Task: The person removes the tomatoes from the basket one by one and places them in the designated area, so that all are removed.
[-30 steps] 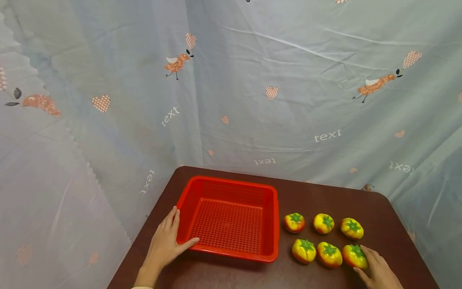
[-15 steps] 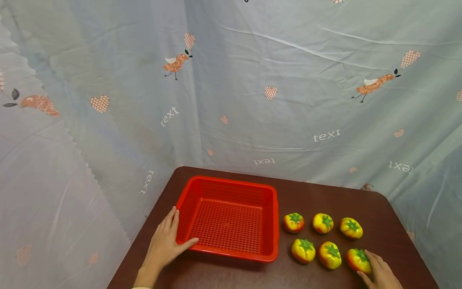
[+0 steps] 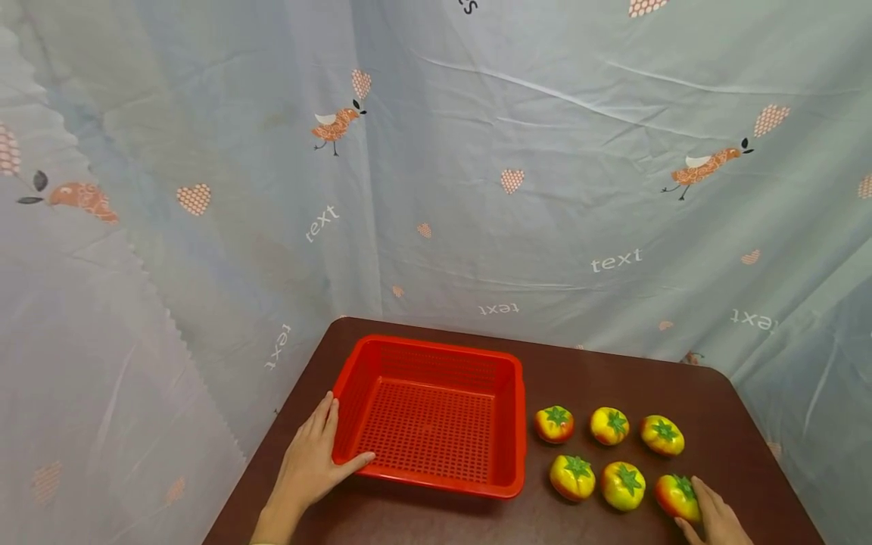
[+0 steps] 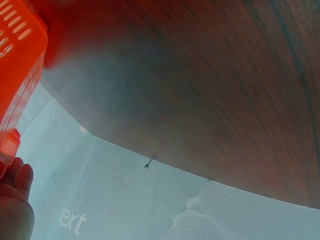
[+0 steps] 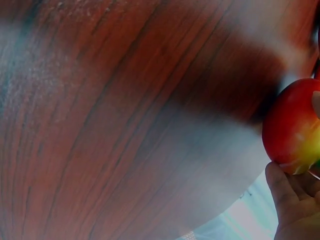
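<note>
My left hand [image 3: 306, 458] holds the near left corner of a red plastic basket [image 3: 521, 424], its thumb along the front rim and its fingers at the left rim. The basket's slotted side [image 4: 20, 30] shows in the left wrist view. At the lower right, my right hand [image 3: 718, 518] grips the rightmost front tomato [image 3: 676, 498], yellow and red with a green star-shaped stem leaf. In the right wrist view, fingers [image 5: 282, 192] and thumb touch that tomato [image 5: 290, 130] from opposite sides. It appears low, at table level; whether it touches the table is unclear.
Beside it sit two more front-row tomatoes, a middle one [image 3: 623, 486] and a left one [image 3: 572, 477]. Behind them lie three others: left [image 3: 554, 425], centre [image 3: 609, 425] and right [image 3: 662, 435]. A patterned curtain [image 3: 477, 151] encloses the dark brown table [image 3: 409, 522].
My right hand has shifted its tomato slightly right and nearer. The middle front tomato has turned, and a gap has opened between these two. My left hand stays at the basket corner.
</note>
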`<state>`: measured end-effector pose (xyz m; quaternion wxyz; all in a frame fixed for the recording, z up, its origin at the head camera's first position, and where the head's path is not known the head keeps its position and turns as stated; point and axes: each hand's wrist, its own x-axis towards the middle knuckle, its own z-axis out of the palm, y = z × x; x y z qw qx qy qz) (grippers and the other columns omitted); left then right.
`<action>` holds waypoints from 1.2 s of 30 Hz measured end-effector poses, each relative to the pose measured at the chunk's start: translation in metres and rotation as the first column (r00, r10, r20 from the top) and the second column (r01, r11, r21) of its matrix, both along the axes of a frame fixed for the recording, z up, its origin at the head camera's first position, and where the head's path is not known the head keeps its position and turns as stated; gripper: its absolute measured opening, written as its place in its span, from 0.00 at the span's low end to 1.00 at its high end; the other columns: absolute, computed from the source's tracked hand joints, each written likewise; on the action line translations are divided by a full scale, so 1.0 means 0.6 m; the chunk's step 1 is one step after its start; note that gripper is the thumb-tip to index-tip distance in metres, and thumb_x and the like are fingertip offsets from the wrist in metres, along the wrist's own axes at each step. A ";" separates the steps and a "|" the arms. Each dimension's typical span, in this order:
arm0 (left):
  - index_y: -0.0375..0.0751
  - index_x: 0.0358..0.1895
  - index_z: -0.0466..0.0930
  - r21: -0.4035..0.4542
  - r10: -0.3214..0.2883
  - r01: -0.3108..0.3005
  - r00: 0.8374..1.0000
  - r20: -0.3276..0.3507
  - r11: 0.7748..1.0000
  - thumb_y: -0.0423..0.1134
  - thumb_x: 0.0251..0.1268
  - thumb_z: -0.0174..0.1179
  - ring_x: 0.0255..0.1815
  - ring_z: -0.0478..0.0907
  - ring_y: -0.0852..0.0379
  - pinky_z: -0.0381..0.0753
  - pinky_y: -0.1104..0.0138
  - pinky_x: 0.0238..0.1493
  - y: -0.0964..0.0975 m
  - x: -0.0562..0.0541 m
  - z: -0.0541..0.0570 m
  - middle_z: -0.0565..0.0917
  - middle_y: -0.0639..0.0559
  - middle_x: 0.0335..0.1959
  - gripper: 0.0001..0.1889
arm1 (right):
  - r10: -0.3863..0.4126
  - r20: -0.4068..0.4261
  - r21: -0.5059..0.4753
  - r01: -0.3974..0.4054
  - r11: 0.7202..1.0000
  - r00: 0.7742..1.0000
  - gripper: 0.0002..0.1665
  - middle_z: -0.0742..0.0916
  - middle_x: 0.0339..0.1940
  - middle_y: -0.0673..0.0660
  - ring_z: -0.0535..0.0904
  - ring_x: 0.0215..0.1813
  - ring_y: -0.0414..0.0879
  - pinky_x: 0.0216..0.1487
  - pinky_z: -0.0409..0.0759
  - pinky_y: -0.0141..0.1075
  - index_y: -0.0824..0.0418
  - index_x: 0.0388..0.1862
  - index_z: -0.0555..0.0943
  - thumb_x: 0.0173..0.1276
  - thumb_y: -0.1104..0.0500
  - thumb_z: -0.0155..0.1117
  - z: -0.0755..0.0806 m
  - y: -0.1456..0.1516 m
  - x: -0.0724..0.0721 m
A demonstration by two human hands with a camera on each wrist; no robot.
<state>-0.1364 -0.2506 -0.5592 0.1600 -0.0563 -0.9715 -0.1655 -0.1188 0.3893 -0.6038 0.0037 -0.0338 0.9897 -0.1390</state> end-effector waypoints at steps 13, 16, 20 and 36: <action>0.26 0.73 0.56 -0.035 0.005 -0.003 0.997 0.073 0.999 0.75 0.50 0.59 0.76 0.58 0.36 0.64 0.43 0.70 0.002 0.010 0.003 0.55 0.34 0.77 0.61 | -0.058 -0.083 0.002 0.058 0.998 0.995 0.48 0.75 0.56 0.80 0.75 0.51 0.72 0.45 0.78 0.61 0.80 0.64 0.64 0.59 0.48 0.73 -0.016 -0.008 0.021; 0.26 0.73 0.55 -0.042 0.008 -0.005 0.997 0.071 0.999 0.75 0.50 0.59 0.75 0.58 0.36 0.64 0.43 0.70 0.001 0.009 0.007 0.55 0.33 0.77 0.61 | -0.054 -0.071 0.001 0.055 0.999 0.996 0.49 0.74 0.56 0.80 0.75 0.50 0.73 0.45 0.78 0.61 0.81 0.64 0.63 0.59 0.47 0.72 -0.014 -0.007 0.019; 0.26 0.74 0.55 -0.038 0.008 -0.005 0.998 0.064 0.999 0.75 0.51 0.59 0.75 0.59 0.35 0.64 0.42 0.69 0.002 0.005 0.011 0.54 0.34 0.77 0.61 | -0.066 0.024 0.011 0.066 0.998 0.998 0.54 0.72 0.57 0.82 0.73 0.52 0.73 0.48 0.77 0.62 0.81 0.66 0.60 0.61 0.41 0.69 -0.008 -0.002 0.008; 0.26 0.74 0.54 -0.035 -0.007 0.009 0.999 0.050 0.999 0.73 0.52 0.60 0.75 0.58 0.35 0.64 0.42 0.69 0.000 0.004 0.006 0.53 0.34 0.78 0.60 | -0.068 0.041 0.003 0.068 0.998 0.997 0.53 0.71 0.58 0.82 0.73 0.53 0.73 0.49 0.77 0.62 0.81 0.67 0.58 0.61 0.45 0.70 -0.010 -0.003 0.009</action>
